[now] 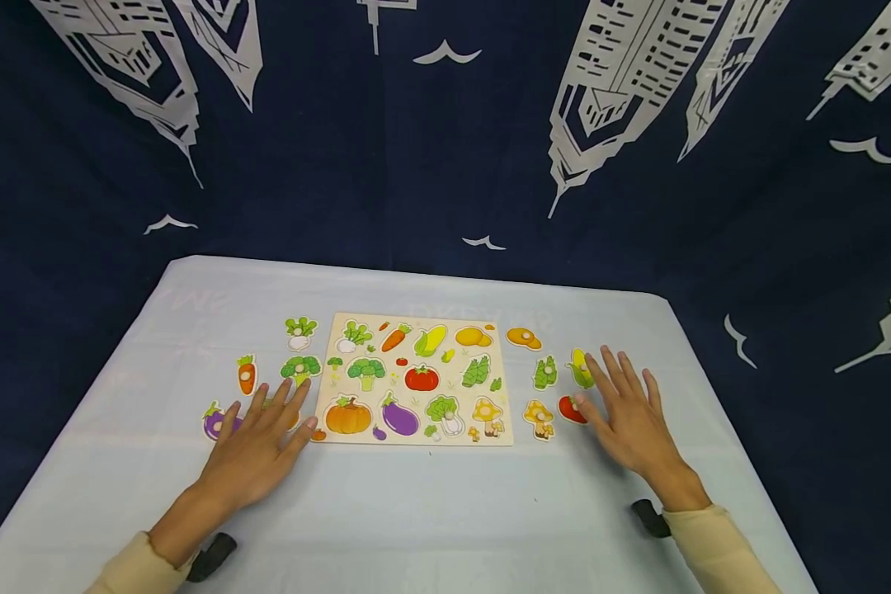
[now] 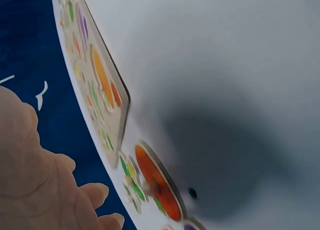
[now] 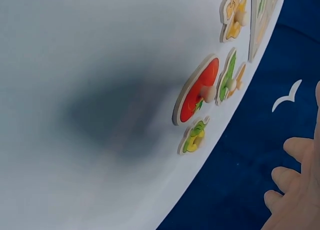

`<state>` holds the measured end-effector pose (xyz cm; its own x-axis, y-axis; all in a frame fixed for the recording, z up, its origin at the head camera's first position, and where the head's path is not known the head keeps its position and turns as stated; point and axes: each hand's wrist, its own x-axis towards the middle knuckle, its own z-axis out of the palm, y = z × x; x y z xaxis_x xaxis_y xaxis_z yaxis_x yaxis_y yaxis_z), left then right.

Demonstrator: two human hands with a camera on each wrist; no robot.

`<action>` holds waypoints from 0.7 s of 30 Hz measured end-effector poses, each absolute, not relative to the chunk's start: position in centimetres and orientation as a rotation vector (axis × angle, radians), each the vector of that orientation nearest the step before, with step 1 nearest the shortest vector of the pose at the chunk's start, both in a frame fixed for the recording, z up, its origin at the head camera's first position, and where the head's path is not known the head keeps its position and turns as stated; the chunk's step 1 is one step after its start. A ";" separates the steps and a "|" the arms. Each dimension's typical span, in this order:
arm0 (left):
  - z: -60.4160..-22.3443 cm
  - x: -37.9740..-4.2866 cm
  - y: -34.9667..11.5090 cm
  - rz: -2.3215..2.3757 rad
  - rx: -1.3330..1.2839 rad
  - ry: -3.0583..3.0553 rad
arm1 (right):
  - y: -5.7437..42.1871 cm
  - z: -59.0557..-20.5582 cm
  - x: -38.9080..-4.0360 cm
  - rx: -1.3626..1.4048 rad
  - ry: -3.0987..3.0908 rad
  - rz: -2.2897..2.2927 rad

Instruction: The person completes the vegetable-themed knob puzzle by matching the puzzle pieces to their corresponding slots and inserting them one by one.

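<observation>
My left hand (image 1: 256,458) is spread, palm down, over the left group of knobbed vegetable pieces. Its fingers partly cover an eggplant piece (image 1: 212,422) and a pumpkin piece (image 2: 150,165), with a broccoli piece (image 1: 300,366) and a carrot piece (image 1: 247,376) just beyond. My right hand (image 1: 634,429) is also spread and holds nothing; its thumb overlaps a tomato piece (image 3: 201,87) and its fingertips come beside a corn piece (image 1: 580,370). Between the hands lies a wooden puzzle board (image 1: 445,440) with printed vegetables. Both wrist views show a hand raised above the table.
A radish piece (image 1: 300,332) lies at the board's upper left. To its right are a potato piece (image 1: 523,337), an asparagus piece (image 1: 545,373) and a mushroom piece (image 1: 539,419). The white-covered table (image 1: 431,520) ends before a dark blue patterned cloth (image 1: 386,165).
</observation>
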<state>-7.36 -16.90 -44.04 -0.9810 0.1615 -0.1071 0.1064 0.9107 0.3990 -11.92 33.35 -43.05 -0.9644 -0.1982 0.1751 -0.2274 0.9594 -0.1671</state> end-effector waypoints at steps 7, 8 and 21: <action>-44.6 -7.3 -15.3 0.714 0.228 2.901 | 32.9 -43.6 -11.8 0.384 -2.928 0.314; -44.7 -7.3 -15.1 0.725 0.225 2.894 | 32.9 -43.6 -11.8 0.399 -2.923 0.327; -45.9 -6.6 -13.0 0.857 0.175 2.824 | 31.9 -44.1 -11.6 0.536 -2.910 0.399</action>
<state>-6.57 -13.03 -45.94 -0.9761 0.1651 -0.1415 0.0586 0.8264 0.5600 -11.65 31.92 -44.09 -0.9237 -0.3273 0.1993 -0.3689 0.9004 -0.2308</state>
